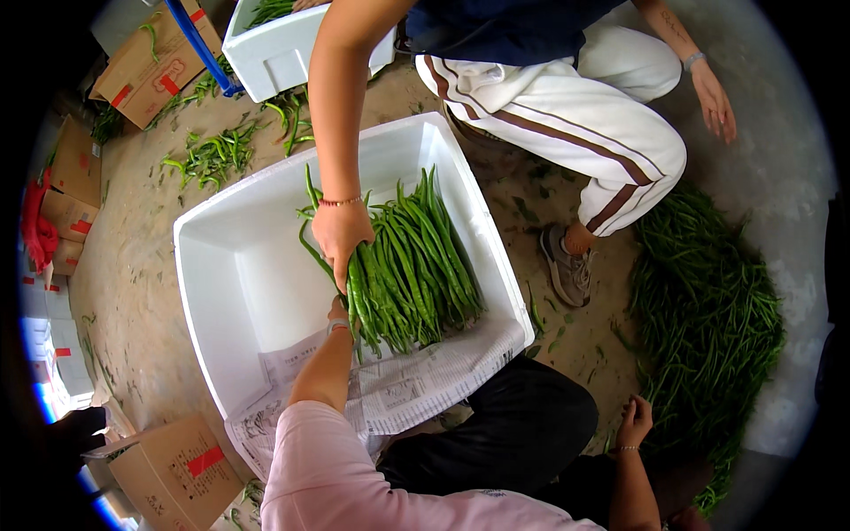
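Observation:
Long green chili peppers lie side by side in a thick bundle inside a white foam box. Reaching in from below, my left hand is at the bundle's left edge. Its fingers are hidden by the peppers and a co-worker's hand, which rests on the same edge from above. My right hand is away from the box, beside a big heap of loose green peppers. Its fingers are loosely bent and apart, and I see nothing in them. Printed newspaper lines the near side of the box and hangs over its rim.
Opposite me crouches the co-worker in white striped trousers, a grey shoe close to the box. Another white foam box stands at the back beside a blue pole. Cardboard boxes line the left. Stray peppers litter the floor.

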Tool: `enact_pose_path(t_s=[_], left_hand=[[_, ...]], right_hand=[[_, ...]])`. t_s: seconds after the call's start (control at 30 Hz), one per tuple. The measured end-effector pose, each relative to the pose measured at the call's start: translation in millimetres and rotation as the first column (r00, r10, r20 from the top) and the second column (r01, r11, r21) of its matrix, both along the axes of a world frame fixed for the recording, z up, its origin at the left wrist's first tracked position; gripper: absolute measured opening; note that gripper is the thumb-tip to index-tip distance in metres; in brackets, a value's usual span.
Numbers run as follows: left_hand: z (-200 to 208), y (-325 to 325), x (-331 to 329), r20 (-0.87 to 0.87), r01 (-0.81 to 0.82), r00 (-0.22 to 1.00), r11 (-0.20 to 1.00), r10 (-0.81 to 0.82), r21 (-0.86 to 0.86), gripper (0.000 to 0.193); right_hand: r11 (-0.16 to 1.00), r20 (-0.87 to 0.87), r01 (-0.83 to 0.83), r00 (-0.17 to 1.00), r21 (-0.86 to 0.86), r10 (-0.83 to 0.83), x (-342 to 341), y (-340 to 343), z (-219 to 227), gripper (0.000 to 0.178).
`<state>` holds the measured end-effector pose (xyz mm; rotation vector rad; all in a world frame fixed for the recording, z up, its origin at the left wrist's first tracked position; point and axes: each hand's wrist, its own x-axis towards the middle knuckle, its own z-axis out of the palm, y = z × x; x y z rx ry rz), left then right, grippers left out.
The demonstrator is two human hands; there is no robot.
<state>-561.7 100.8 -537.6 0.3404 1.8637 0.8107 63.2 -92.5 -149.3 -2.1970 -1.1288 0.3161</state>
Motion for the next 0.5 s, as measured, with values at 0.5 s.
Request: enact_pose_path(t_s=[0.5], left_hand=[[218.3, 14.9, 135.9, -0.534, 0.607, 0.445, 0.68, -0.719, -0.411, 0.038]], right_hand=[[0.989, 0.069, 0.117, 0.991, -0.09, -0.111, 20.8, -34.5, 7.3, 0.011]])
